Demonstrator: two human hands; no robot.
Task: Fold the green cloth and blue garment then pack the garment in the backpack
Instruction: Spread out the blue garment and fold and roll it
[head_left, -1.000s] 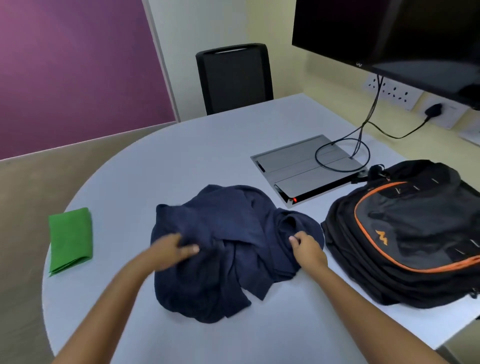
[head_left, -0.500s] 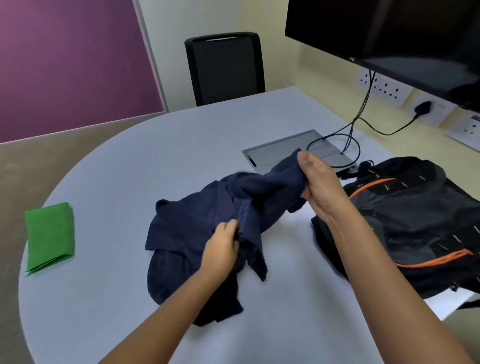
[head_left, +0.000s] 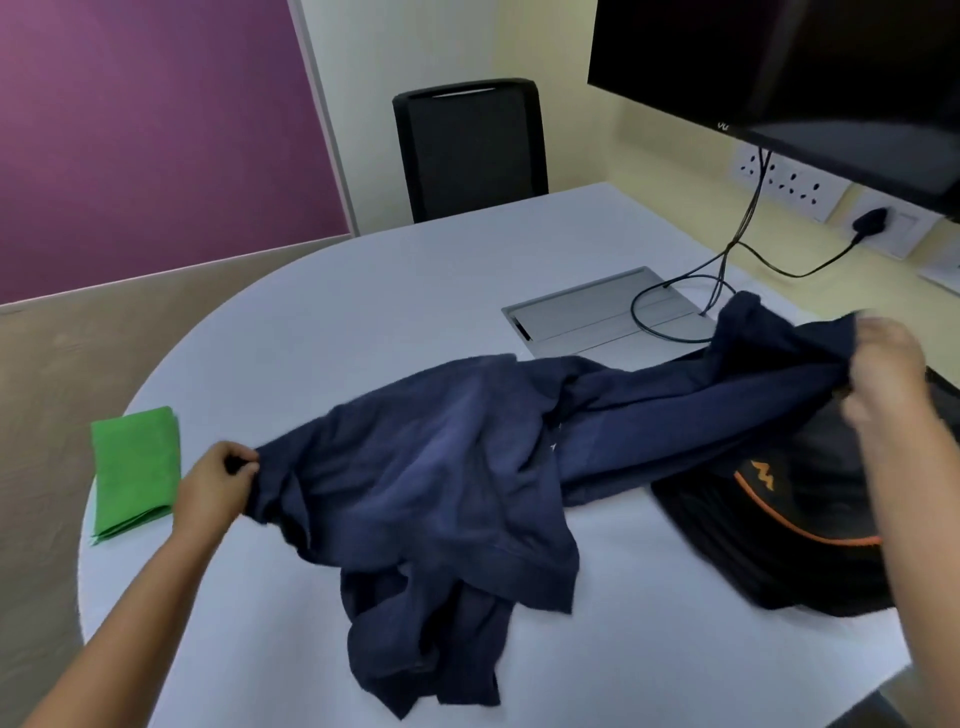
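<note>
Garment: blue garment (head_left: 447, 467) is stretched between my two hands across the tabletop (head_left: 363, 312), its middle sagging onto the surface, its lower part bunched in a heap near me, its right end lifted above the backpack (head_left: 810, 519)
Left hand: my left hand (head_left: 215, 486) pinches one edge of the garment, fingers (head_left: 244, 462) curled tight round the fabric, just beside the green cloth (head_left: 134, 470)
Right hand: my right hand (head_left: 878, 374) is blurred, but it grips the other end, bunched in a closed fist
Handling: soft, limp knit, light by my judgement; it drapes and wrinkles wherever it is not pulled taut, so it should be held at corners or seams and spread flat before any fold
Green cloth: lies on the tabletop's left edge as a neat folded rectangle, so that part looks done
Backpack: black with orange trim, lying flat at my right, partly under the raised garment; I cannot tell whether it is unzipped or what is inside
Stage: I judge the garment is being opened out, not yet folded, nothing packed
</note>
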